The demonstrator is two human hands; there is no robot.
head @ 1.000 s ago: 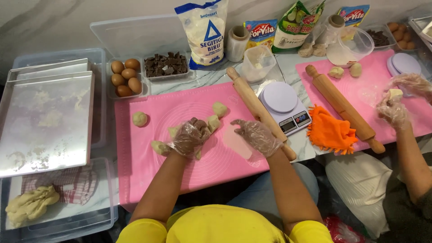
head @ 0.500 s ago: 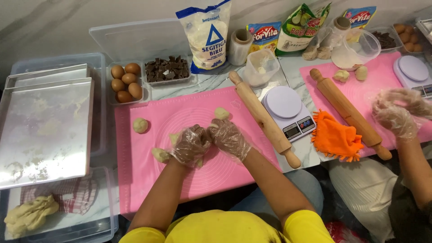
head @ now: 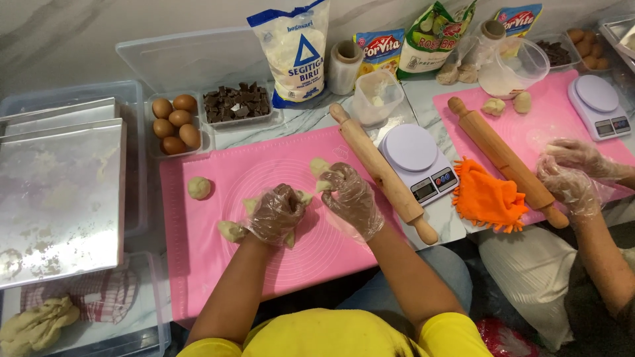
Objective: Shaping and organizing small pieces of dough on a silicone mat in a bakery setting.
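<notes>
1. Head view, hands: the left hand (head: 276,215), in a thin clear plastic glove, is curled closed around a flattened piece of pale dough (head: 301,198) whose edges show past the fingers. It hovers over the middle of the pink silicone baking mat (head: 218,264) on the marble-patterned desk (head: 311,119).
2. The right hand (head: 354,201), gloved the same way, is half closed just beside the left. Its fingertips pinch the dough's edge near a small pale dough lump (head: 319,166).
3. More dough on the mat: a round dough ball (head: 198,188) lies well to the left, and a smaller dough piece (head: 231,230) sits just beside the left wrist.
4. Behind the mat: a clear tray of brown eggs (head: 175,124) stands beside a clear tray of dark chocolate chunks (head: 236,104), with a white flour bag (head: 297,53) to their right.
5. Right of the mat: a long wooden rolling pin (head: 383,172) lies diagonally on the mat's edge, just beside a white digital kitchen scale (head: 417,162) and an orange fringed cloth (head: 487,201).
6. Far left: a metal baking sheet (head: 59,198) rests over clear plastic boxes, and a large mass of dough (head: 36,324) lies below it.
7. Far right: another person's gloved hands (head: 572,178) work on a second pink mat (head: 549,125), touching a second wooden rolling pin (head: 503,158).
</notes>
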